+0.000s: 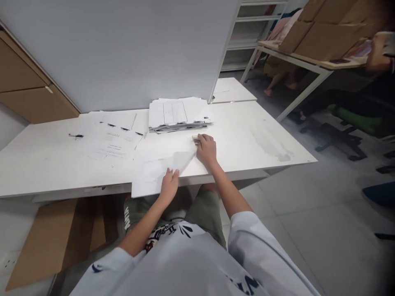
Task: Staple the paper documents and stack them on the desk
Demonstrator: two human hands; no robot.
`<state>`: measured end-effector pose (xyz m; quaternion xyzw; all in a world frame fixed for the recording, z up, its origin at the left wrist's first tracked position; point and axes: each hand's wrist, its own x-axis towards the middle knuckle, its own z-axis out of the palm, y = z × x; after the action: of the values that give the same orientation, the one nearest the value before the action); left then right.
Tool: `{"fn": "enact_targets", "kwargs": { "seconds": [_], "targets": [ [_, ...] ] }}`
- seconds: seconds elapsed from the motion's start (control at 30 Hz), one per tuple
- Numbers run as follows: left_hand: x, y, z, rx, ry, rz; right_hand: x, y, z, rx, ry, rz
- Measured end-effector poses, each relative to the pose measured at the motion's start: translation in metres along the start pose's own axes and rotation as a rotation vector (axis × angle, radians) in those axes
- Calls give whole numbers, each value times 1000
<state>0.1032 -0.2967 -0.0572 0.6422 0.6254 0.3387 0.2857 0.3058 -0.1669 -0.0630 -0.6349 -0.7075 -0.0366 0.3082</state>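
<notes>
White paper sheets (148, 176) lie at the desk's front edge, and a corner of them hangs over it. My left hand (169, 188) is closed on their right side, thumb and fingers pinching the edge. At the right corner of the paper, my right hand (206, 150) rests on the desk, its fingers closed around a small pale object (195, 138) with a dark line. Its kind cannot be made out. Just behind that hand stands a thick stack of printed papers (175, 117). Loose printed sheets (114, 144) with dark marks along their top edges lie to the left.
A grey panel (132, 53) rises behind the white desk (240, 131). Cardboard boxes (33, 88) stand at the back left, and a cardboard sheet (43, 234) leans below. Another table (308, 61) with boxes is at the right, with people partly visible and office chairs (339, 139).
</notes>
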Motion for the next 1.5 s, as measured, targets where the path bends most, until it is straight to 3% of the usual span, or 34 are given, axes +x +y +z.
{"fn": "enact_targets", "kwargs": {
  "seconds": [0.1, 0.17, 0.23, 0.3, 0.43, 0.5, 0.67, 0.73, 0.8, 0.97, 1.07, 1.2, 1.27, 1.37, 1.5],
  "targets": [
    [-17, -5, -8, -365, 280, -251, 1, -3, 1, -21, 19, 30],
    [-17, -1, -20, -564, 533, -333, 1, -4, 3, -18, 32, 32],
    [-5, 11, -35, -716, 810, -284, 3, -4, 6, -7, 50, 44],
    [18, 29, -50, -809, 1010, -129, 4, -4, 9, 4, 60, 68],
    [92, 60, -67, -698, 1202, 64, 8, -3, 13, 46, -2, 133],
    [141, 70, -69, -471, 1121, 160, 10, -3, 14, 64, -37, 160],
    [260, 89, -53, 266, 406, 703, 14, -6, 13, 75, -71, 177],
    [289, 87, -35, 468, 152, 766, 16, -7, 12, 81, -71, 180],
    [302, 77, -14, 567, 14, 751, 17, -8, 12, 84, -65, 176],
    [299, 38, 26, 643, 75, 666, 19, -9, 13, 101, -51, 164],
    [297, 29, 28, 654, 111, 701, 21, -11, 13, 110, -46, 159],
    [290, 32, 21, 616, 22, 850, 24, -12, 10, 113, -39, 157],
    [282, 33, 19, 585, 30, 856, 25, -12, 8, 107, -36, 159],
    [259, 30, 17, 527, 79, 831, 27, -12, 9, 100, -26, 160],
    [198, 21, 9, 474, -84, 962, 27, -10, 9, 104, -26, 143]
  ]
}}
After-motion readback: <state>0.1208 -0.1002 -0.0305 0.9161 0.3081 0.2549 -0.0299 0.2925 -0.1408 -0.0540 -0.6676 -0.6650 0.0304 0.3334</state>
